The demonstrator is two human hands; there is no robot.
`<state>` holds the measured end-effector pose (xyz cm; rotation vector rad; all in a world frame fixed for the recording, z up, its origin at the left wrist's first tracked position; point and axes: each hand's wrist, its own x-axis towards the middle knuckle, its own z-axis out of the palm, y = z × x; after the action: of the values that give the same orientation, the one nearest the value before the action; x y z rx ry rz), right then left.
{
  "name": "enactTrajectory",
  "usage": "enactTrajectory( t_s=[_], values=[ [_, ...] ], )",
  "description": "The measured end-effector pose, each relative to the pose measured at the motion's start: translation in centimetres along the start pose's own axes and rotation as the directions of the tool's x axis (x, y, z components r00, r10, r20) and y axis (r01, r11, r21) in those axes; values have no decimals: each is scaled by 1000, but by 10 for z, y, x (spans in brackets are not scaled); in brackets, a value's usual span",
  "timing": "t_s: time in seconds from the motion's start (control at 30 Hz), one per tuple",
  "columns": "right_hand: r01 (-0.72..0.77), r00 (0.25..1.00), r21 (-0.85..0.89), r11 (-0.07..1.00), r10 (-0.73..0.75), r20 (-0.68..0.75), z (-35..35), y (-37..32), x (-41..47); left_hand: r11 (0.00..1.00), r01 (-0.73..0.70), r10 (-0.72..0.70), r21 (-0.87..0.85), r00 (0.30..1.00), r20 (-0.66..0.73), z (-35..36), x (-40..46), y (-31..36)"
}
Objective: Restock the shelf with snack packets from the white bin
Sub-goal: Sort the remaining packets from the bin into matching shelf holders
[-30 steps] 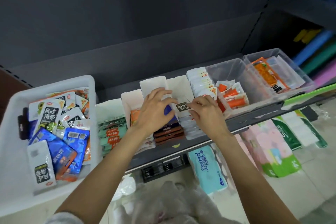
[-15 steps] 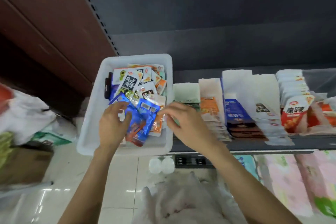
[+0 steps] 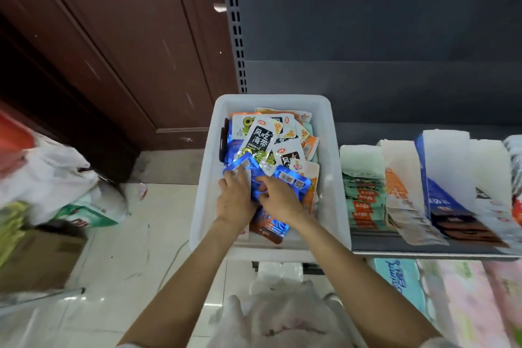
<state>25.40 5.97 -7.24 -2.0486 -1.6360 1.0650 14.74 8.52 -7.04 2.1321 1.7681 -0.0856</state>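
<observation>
- Blue packets [image 3: 291, 181] in the white bin [image 3: 203, 195]; both hands, left [image 3: 234, 200] and right [image 3: 279, 200], pinch them; fingertips buried
- Shelf [image 3: 423, 248] boxes blurred, cut off rightward

The bin [image 3: 203, 200] sits on the shelf's [image 3: 423, 248] left end, packets [image 3: 261, 137] heaped inside (both hands reach in from six o'clock). At three o'clock stand rows of cartons [image 3: 363, 178]; at nine o'clock, bags [image 3: 48, 178] lie on the floor [image 3: 127, 248].
</observation>
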Motion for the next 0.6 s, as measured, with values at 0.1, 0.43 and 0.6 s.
enactTrajectory(
  t_s=[0.1, 0.43, 0.6],
  values=[
    [-18, 1000, 189, 982, 18, 3, -6, -3, -5, 980, -53, 42, -193, 997, -58, -20, -9, -7],
    [7, 994, 776, 631, 78, -72, -61, -2, -49, 121, -54, 123, -991, 992, -39, -73, -19, 10],
    [44, 985, 738, 673, 95, -145, -81, 14, -76, -162, 42, 90, -986, 996, 27, -68, -18, 42]
  ],
)
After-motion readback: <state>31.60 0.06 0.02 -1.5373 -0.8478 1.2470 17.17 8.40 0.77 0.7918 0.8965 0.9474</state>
